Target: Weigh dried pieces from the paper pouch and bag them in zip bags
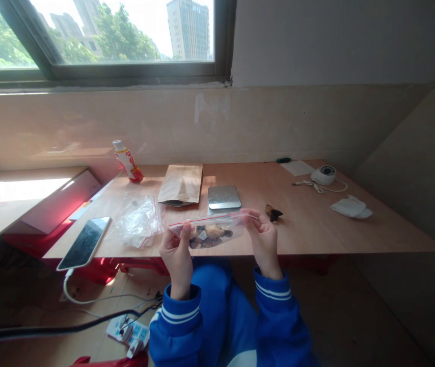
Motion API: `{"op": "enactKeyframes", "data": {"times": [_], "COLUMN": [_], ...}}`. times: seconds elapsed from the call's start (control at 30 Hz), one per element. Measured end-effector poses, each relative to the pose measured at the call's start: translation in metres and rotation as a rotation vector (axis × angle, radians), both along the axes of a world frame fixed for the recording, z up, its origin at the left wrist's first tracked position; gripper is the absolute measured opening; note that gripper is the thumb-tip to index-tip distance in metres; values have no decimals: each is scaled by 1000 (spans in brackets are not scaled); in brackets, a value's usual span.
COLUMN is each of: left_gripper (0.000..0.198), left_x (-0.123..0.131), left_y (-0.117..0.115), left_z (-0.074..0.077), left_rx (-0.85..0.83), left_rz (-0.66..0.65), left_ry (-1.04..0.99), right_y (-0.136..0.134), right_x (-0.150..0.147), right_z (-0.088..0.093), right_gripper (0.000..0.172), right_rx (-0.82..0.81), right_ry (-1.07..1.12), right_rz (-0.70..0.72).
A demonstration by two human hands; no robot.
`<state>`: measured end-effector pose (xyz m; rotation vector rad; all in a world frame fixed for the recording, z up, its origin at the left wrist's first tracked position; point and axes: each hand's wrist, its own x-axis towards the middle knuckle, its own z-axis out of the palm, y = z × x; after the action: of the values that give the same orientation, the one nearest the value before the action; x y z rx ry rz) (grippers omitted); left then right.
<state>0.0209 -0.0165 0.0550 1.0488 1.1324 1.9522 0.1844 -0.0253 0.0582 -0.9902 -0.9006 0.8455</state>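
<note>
A clear zip-lock bag (212, 233) with a red seal line is stretched between my two hands above the table's near edge. Brown and dark dried pieces lie inside it, along with a small whitish bit. My left hand (177, 250) pinches the bag's left end, thumb on top. At the other end, my right hand (262, 235) grips the corner by the seal. Just beyond the bag sits a silver digital scale (224, 198). A few loose dark brown dried pieces (274, 213) rest on the table right of the scale.
Left of my hands lies a pile of clear plastic bags (135, 221), near a charging phone (84, 243). Farther back are a kraft paper pouch (181, 184) and a red-and-white bottle (128, 162). To the right are a white dome camera (323, 175) and a crumpled tissue (351, 207).
</note>
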Motion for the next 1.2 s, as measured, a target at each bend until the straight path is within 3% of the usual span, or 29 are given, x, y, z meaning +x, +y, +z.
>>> {"op": "enactKeyframes", "data": {"times": [0.2,0.5,0.73,1.0,1.13,1.2], "left_gripper": [19,24,23,25,37,33], "left_x": [-2,-1,4,3,-5,-7], "left_y": [3,0,-2,1,3,3], "left_z": [-3,2,3,-2,-7,-9], "left_rx": [8,-14,16,-10,-17,-25], "left_rz": [12,25,64,-86,-238,-235], "left_ry": [-10,40,29,-69,-81,-66], "right_y": [0,-4,-4,-1,-1,0], "right_x": [-1,-3,-7,-13,-11,-10], "right_z": [0,7,5,2,3,1], "right_gripper": [23,21,18,37,28,26], "right_rx": [34,46,85,26,41,51], "right_ry": [-13,-72,-17,24,-57,-61], "right_rz": [10,-105,-49,126,56,53]}}
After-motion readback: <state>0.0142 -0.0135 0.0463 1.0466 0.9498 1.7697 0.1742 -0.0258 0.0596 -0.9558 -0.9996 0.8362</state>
